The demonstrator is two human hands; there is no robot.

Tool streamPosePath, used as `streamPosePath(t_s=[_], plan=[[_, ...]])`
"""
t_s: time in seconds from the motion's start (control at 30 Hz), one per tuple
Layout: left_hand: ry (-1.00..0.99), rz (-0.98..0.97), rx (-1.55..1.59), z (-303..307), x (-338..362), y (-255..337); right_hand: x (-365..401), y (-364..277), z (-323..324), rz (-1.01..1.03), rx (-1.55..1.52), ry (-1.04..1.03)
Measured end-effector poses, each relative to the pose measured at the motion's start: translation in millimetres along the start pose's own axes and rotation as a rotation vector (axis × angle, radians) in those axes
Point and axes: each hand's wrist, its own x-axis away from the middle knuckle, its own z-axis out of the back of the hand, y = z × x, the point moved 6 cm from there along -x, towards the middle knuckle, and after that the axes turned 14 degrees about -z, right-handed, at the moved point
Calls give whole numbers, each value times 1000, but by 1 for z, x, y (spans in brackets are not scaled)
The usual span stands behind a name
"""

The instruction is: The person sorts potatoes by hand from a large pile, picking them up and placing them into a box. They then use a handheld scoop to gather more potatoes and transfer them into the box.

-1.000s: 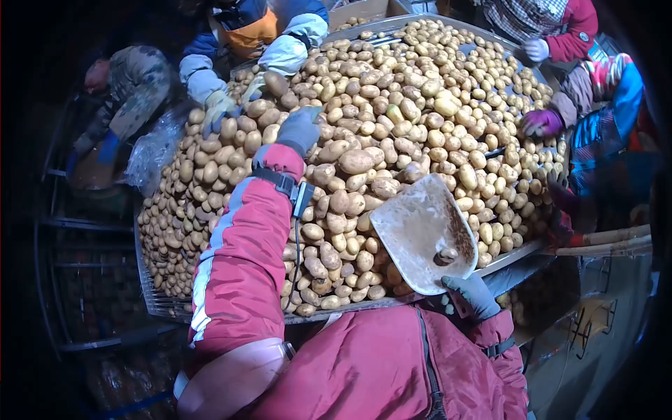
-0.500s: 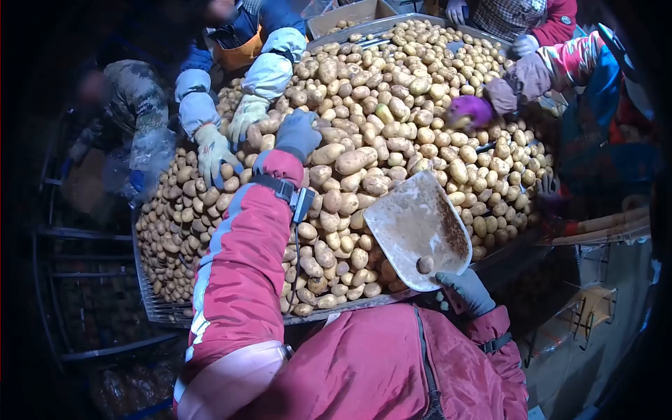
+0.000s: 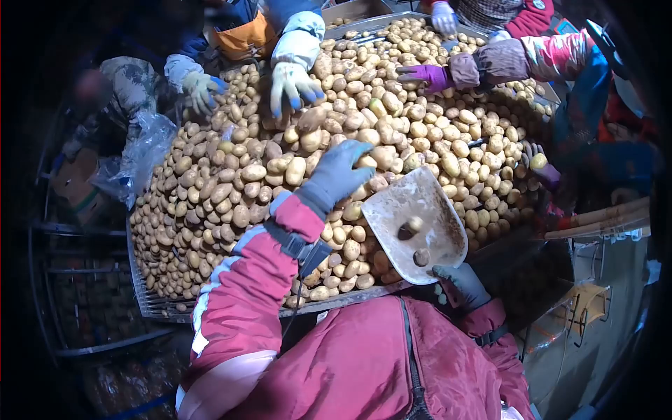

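A worn, dirty white scoop (image 3: 418, 203) is tilted over the near right part of the potato heap (image 3: 273, 171). My right hand (image 3: 462, 281), in a dark glove, grips it at the near edge, its fingers partly hidden. Inside the scoop lie a small round potato (image 3: 421, 257) and a second, motion-blurred potato (image 3: 410, 227). My left hand (image 3: 338, 175), in a grey-blue glove, is above the potatoes just left of the scoop. Its thumb and fingers are apart, and nothing shows between them.
Co-workers' gloved hands reach onto the heap: a pale glove (image 3: 292, 87) at the far side, another pale glove (image 3: 201, 89) at left, a purple glove (image 3: 427, 77) at right. A metal rim (image 3: 336, 302) edges the near side. Plastic film (image 3: 143, 154) hangs at left.
My left hand has moved from the potatoes nearer toward the scoop and opened. A second potato now shows in the scoop. The co-workers' hands have shifted over the heap.
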Motion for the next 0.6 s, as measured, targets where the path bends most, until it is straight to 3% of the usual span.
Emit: streamPosePath(t_s=[0.03, 0.1, 0.2, 0.3, 0.43, 0.5, 0.57, 0.6], plan=[[26, -4, 119, -17, -7, -29, 5, 2, 3, 3, -8, 5], [64, -98, -186, -22, -19, -17, 14, 10, 12, -5, 21, 40], [47, -246, -364, -48, -45, -17, 22, 20, 24, -36, 61, 181], [-76, -146, -436, -88, -74, -65, 18, 34, 43, 140, 280, 271], [-22, -211, -218, -113, -79, -44, 28, 53, 47, -34, -135, 267], [-84, -220, -237, -131, -88, -39, 32, 50, 50, 78, -64, 302], [-148, -355, -552, -151, -77, -26, 32, 53, 52, 72, -97, 275], [-407, -253, -582, -160, -77, -10, 30, 56, 54, 61, -117, 253]])
